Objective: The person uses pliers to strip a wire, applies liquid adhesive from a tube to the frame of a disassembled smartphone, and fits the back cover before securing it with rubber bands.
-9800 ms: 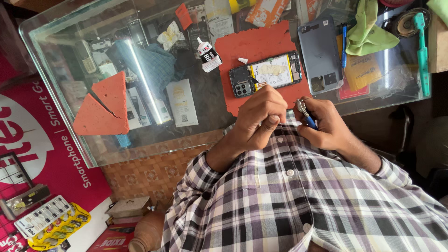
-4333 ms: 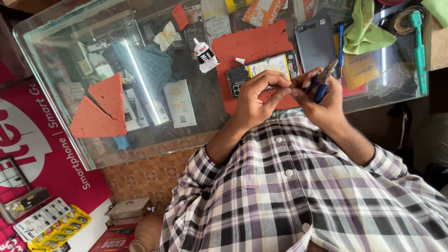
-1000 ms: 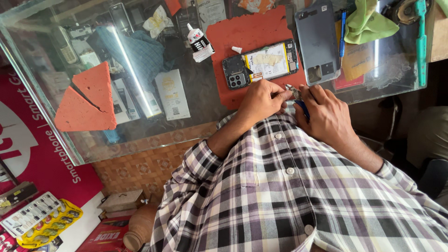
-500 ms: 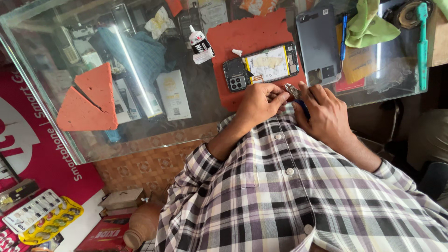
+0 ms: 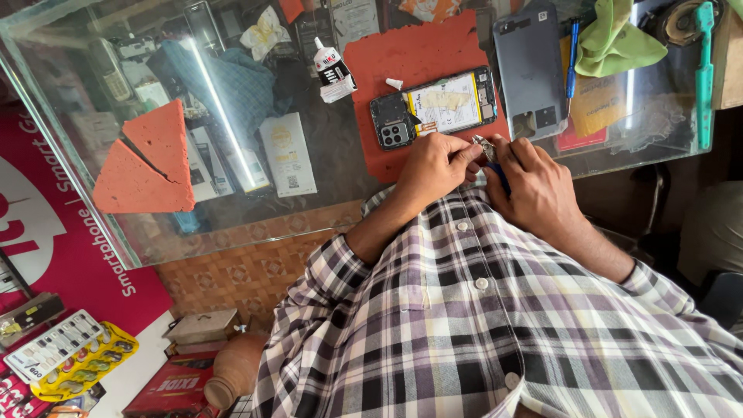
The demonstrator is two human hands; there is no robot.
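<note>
Hands pinch pliers at counter edge, just beside phone.

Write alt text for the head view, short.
Two hands meet at the near edge of a glass counter: the right hand holds a blue-handled tool, the left hand pinches at its tip. Just beyond, an opened phone lies on a red mat, its grey back cover alongside.

Glass counter carries two red foam triangles at left. Small white glue bottle stands beside red mat. Grey phone back cover lies next to blue pen. Green cloth, teal brush farther right.
</note>
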